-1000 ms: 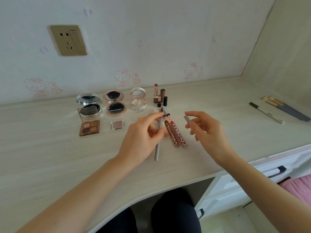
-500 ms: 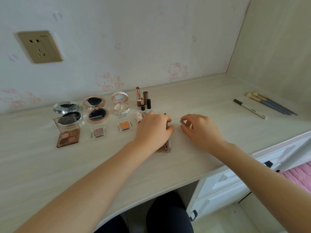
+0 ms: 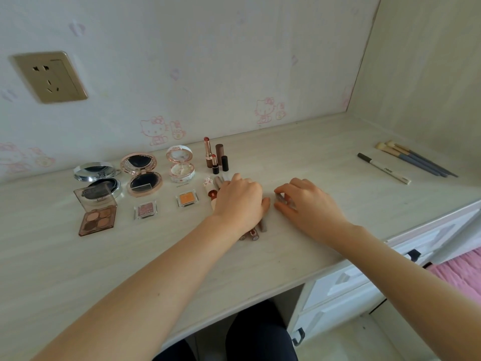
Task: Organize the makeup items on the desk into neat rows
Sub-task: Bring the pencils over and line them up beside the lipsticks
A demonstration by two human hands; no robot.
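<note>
1. My left hand (image 3: 240,199) lay palm down on the worktop (image 3: 299,157), fingers curled over a bundle of lip gloss tubes (image 3: 253,233); only their lower ends showed below my wrist, so I could not tell how tightly I gripped them.
2. My right hand (image 3: 309,204) rested just right of that bundle, thumb and fingers pinching a small grey cap (image 3: 280,198) close to the worktop.
3. Just left of the bundle lay a white patterned tube (image 3: 208,184) and a red-brown tube (image 3: 213,194), partly hidden by my left hand.
4. Behind the bundle, toward the wall, stood an open pink lipstick (image 3: 207,151), a shorter red lipstick (image 3: 214,163), a brown cap (image 3: 219,152) and a black cap (image 3: 225,163), all upright and close together.
5. Left of the bundle sat an orange single eyeshadow (image 3: 187,199), then a pink single eyeshadow (image 3: 145,210), then an open four-pan eyeshadow palette (image 3: 98,217), roughly in a row.
6. Behind that row stood three open compacts: a white floral one (image 3: 181,164), a rose-gold one (image 3: 141,174) and a silver one (image 3: 97,175).
7. Well to the right of the bundle lay a white pen marked "novo" (image 3: 384,168), and beyond it three grey-handled makeup brushes (image 3: 416,158) side by side.
8. A gold wall socket (image 3: 49,76) sat high on the wall, left of the compacts.
</note>
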